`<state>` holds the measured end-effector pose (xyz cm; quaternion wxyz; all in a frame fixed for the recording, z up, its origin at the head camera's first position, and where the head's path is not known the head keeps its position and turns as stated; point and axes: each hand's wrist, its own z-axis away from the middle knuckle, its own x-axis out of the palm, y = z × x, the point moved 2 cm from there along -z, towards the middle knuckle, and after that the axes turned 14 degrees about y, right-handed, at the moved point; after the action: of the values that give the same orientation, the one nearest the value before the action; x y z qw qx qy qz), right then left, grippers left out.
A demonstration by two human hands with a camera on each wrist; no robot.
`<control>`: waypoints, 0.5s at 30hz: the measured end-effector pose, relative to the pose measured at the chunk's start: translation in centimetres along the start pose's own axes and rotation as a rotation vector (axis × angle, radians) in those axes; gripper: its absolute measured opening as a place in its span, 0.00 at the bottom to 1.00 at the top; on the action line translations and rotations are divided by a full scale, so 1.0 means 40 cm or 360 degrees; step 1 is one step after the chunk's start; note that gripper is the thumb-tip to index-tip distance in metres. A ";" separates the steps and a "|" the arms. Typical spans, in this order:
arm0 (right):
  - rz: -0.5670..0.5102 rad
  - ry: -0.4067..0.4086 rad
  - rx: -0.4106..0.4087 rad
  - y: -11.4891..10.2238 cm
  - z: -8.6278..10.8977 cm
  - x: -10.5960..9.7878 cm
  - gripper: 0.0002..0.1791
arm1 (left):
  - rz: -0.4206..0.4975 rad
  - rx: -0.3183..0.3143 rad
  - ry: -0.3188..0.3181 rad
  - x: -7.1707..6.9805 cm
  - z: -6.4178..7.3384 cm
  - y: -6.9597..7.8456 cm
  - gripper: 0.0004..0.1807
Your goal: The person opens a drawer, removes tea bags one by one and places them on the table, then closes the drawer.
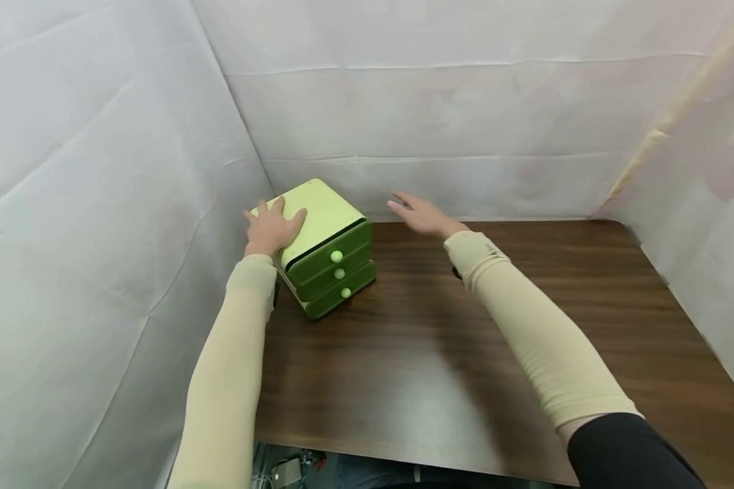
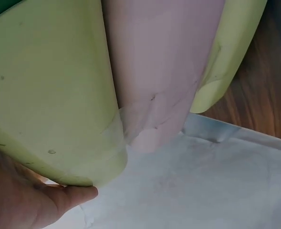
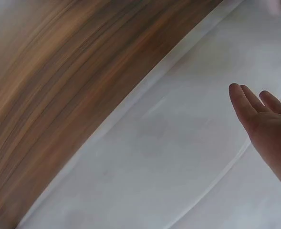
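Note:
A small green drawer box (image 1: 319, 216) with a pale green top stands askew at the table's back left. Its dark green drawer fronts (image 1: 338, 268) carry round pale knobs and face front right. My left hand (image 1: 270, 227) rests on the left part of the top, fingers spread. In the left wrist view the thumb (image 2: 76, 195) touches the pale green shell (image 2: 59, 86), and a pink section (image 2: 159, 71) lies beside that shell. My right hand (image 1: 425, 216) hovers right of the box, apart from it, fingers extended; the right wrist view shows nothing in this hand (image 3: 269, 119).
The brown wooden table (image 1: 440, 339) reaches out to the right of the box. White sheeting (image 1: 434, 115) hangs behind the table and along both sides. Below the front edge, a few small items (image 1: 287, 472) show at lower left.

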<state>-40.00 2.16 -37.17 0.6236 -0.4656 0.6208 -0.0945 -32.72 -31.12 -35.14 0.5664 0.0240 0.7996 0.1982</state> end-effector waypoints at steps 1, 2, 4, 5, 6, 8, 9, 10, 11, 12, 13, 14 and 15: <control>-0.0049 -0.0015 0.0000 -0.017 -0.005 0.016 0.39 | 0.0006 -0.0002 0.0006 0.006 0.004 0.009 0.48; -0.0099 -0.0029 0.0004 -0.033 -0.008 0.030 0.39 | 0.0009 -0.0004 0.0014 0.012 0.007 0.016 0.47; -0.0162 -0.0054 0.0019 -0.054 -0.012 0.052 0.38 | 0.0024 -0.0004 0.0026 0.021 0.012 0.032 0.47; -0.0187 -0.0063 0.0025 -0.062 -0.012 0.060 0.38 | 0.0033 -0.0004 0.0027 0.026 0.013 0.040 0.47; -0.0205 -0.0065 0.0031 -0.067 -0.011 0.066 0.38 | 0.0043 -0.0002 0.0034 0.030 0.014 0.047 0.47; -0.0238 -0.0069 0.0027 -0.070 -0.009 0.072 0.37 | 0.0062 0.0000 0.0024 0.036 0.015 0.065 0.48; -0.0252 -0.0061 0.0025 -0.069 -0.009 0.074 0.37 | 0.0075 -0.0005 0.0024 0.039 0.015 0.073 0.48; -0.0283 -0.0049 0.0025 -0.068 -0.007 0.075 0.38 | 0.0095 -0.0013 0.0030 0.040 0.017 0.082 0.48; -0.0316 -0.0047 0.0018 -0.078 0.001 0.069 0.37 | 0.0119 -0.0023 0.0050 0.041 0.018 0.088 0.47; -0.0352 -0.0050 0.0016 -0.085 0.007 0.065 0.37 | 0.0151 -0.0043 0.0074 0.043 0.019 0.093 0.46; -0.0400 -0.0055 0.0013 -0.090 0.013 0.062 0.37 | 0.0196 -0.0078 0.0110 0.046 0.022 0.097 0.46; -0.0447 -0.0046 0.0017 -0.093 0.018 0.062 0.36 | 0.0258 -0.0141 0.0152 0.050 0.025 0.097 0.45; -0.0491 -0.0036 0.0027 -0.094 0.022 0.062 0.36 | 0.0337 -0.0210 0.0198 0.053 0.028 0.097 0.46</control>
<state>-36.98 -1.23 -36.42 0.6126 -0.5513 0.5339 -0.1891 -33.19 -26.66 -36.03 0.4920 0.0588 0.8114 0.3101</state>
